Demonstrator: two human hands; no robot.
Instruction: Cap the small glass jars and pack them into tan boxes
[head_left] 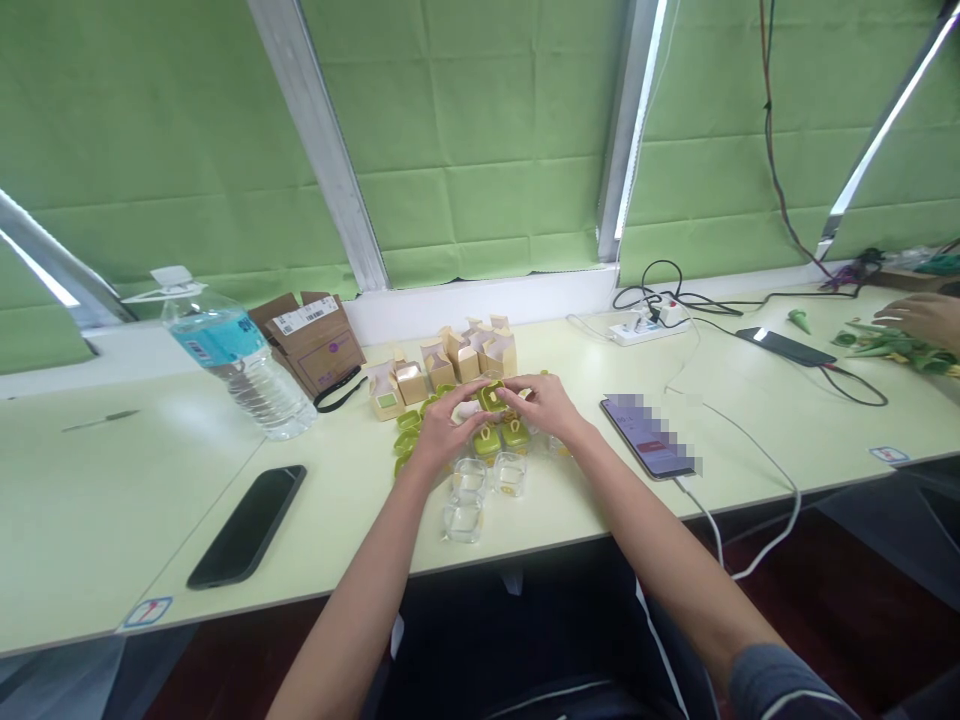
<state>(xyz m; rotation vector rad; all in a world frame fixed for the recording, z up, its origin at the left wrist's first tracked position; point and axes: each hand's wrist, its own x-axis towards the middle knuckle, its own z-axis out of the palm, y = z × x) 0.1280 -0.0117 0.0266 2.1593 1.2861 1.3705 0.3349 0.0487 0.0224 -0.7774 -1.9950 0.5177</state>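
Note:
My left hand [444, 432] and my right hand [546, 403] meet over the middle of the table. Their fingers close from both sides on a small square container with a green lid [492, 396]. Just below it stand two more green-lidded containers [500, 440], each with a pale loop mark on top. Loose green lids [407, 441] lie left of my left hand, partly hidden by it. Nearer the table edge are clear open containers [469, 482]. Behind my hands runs a row of small open cardboard boxes [439, 364].
A large water bottle [247, 350] and an opened brown carton [319, 345] stand at the left. A black phone [247, 525] lies front left; a lit phone [646, 437] charges at right. Behind are a power strip [649, 328] and cables. Another person's hand [924, 318] is far right.

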